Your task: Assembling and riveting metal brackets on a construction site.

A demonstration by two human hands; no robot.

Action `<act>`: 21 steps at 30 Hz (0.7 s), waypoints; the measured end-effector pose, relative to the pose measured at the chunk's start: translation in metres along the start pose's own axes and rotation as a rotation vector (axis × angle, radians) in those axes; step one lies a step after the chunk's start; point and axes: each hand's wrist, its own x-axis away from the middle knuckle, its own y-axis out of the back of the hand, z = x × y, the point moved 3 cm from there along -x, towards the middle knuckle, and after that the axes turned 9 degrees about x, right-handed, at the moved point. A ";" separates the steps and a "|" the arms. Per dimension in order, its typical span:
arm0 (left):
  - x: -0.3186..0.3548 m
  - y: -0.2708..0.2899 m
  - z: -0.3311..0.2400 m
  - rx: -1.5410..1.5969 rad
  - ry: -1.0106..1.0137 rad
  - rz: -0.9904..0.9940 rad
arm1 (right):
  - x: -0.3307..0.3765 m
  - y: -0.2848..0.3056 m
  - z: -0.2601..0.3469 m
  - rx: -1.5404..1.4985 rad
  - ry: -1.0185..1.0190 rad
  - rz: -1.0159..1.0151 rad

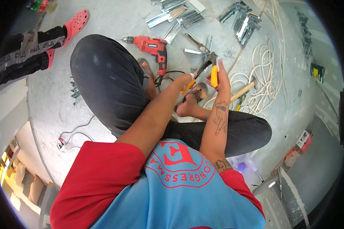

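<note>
Both my hands are on a pair of tin snips (205, 68) with dark metal arms and yellow grips, spread apart. My left hand (187, 81) is closed round one grip. My right hand (220, 79) holds the other, its thumb pointing up along it. The tool's head points away from me, over small silver metal channel pieces (194, 51) on the floor. Whether the blades bite on one of them I cannot tell. A red power drill (151, 45) lies beside my left foot, its bit pointing left.
Several cut metal channels (179, 17) lie in piles ahead, with more (245, 23) at far right. Coiled white cable (262, 82) spreads on the right beside a wooden-handled hammer (244, 90). Another person's leg and pink clog (77, 26) are at upper left.
</note>
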 end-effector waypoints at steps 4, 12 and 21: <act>-0.013 0.001 0.011 0.120 0.079 0.019 | -0.009 -0.053 -0.027 0.043 -0.107 -0.103; -0.042 0.007 0.026 0.447 0.154 0.071 | -0.070 -0.047 -0.059 0.555 0.065 -0.515; -0.025 -0.002 0.021 0.360 0.185 0.056 | -0.071 -0.058 -0.061 0.753 0.094 -0.465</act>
